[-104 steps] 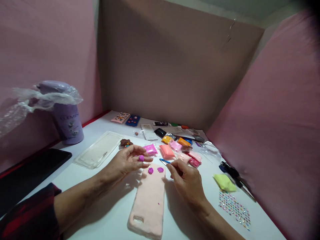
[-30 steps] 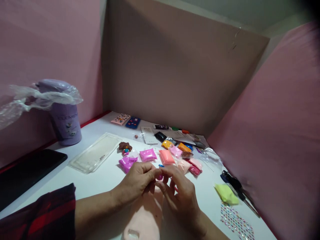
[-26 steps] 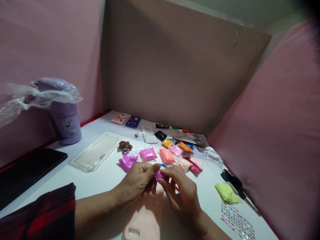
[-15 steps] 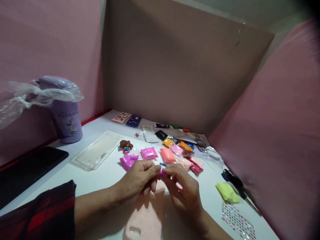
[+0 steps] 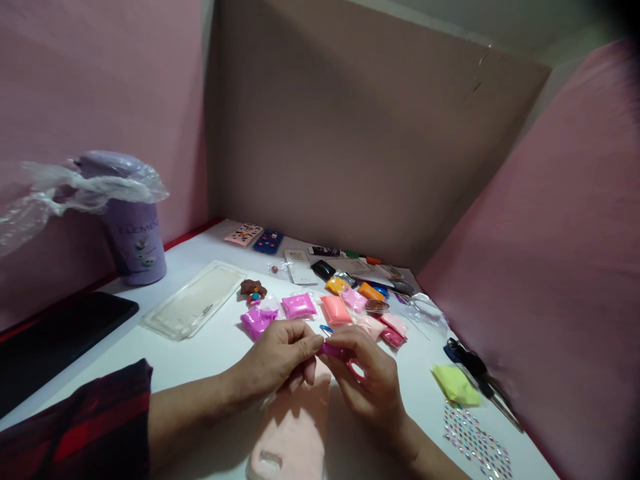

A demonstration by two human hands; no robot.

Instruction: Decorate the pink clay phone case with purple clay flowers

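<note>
My left hand (image 5: 280,357) and my right hand (image 5: 367,373) meet at the middle of the table with thumbs and fingertips pinched together. Between their tips is a small piece of purple clay (image 5: 331,349), partly covered by the fingers. Below them lies a phone case coated in pale pink clay (image 5: 290,437), its camera cutout toward me. A blue-tipped thing (image 5: 327,330) pokes out just beyond the fingertips. Behind my right fingers a red ring (image 5: 357,371) shows in part; what it belongs to is hidden.
Beyond the hands lie a purple clay packet (image 5: 299,306), an orange-pink packet (image 5: 335,311) and several others. A clear case (image 5: 195,300), a black phone (image 5: 65,347) and a purple tumbler (image 5: 135,233) are leftward. Rightward are a yellow packet (image 5: 455,385) and gem stickers (image 5: 477,440).
Both hands stay nearly in place, with slight finger movement around the purple clay. More of the red ring shows behind my right fingers.
</note>
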